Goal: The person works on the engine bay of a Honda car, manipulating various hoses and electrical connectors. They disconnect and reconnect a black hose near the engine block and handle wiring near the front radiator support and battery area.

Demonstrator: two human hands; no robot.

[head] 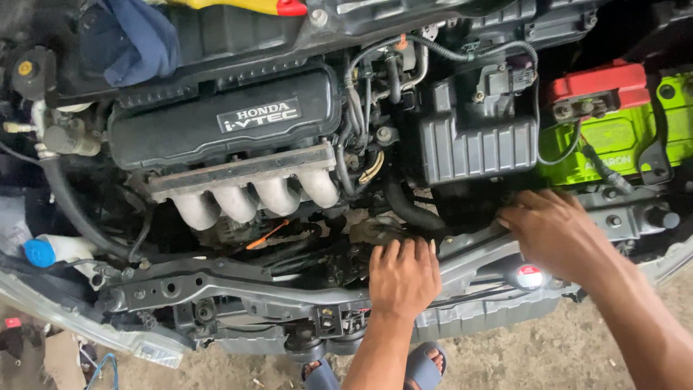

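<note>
Two bare hands work low at the front of an open engine bay, both reaching past the grey metal front crossmember (216, 285) that spans the frame from left to right. The left hand (403, 273) lies palm down on the crossmember near its middle, fingers extended side by side and released, their tips dipping into the dark gap behind the bar; whether they touch a part down there cannot be told. The right hand (556, 230) sits further right, fingers curled downward into the shadow beneath the black ribbed plastic air-cleaner box (478, 141); what they grip, if anything, is hidden. Just below the right wrist sits the round radiator cap with a red and white label (528, 277), near the hand but not held. A thick black rubber hose (410, 208) curves down between the two hands. Left of the left hand, four pale cast intake runners (254, 198) descend from the black plastic engine cover (224, 123), and an orange dipstick handle (266, 235) lies below them. To the far right, a bright green battery with a red terminal cover (613, 133) rests in its tray. At the top left, a blue cloth (137, 40) lies on the cowl, and a white reservoir with a blue cap (43, 251) stands at the left edge. Blue sandals (426, 368) show on the dirt ground below.
</note>
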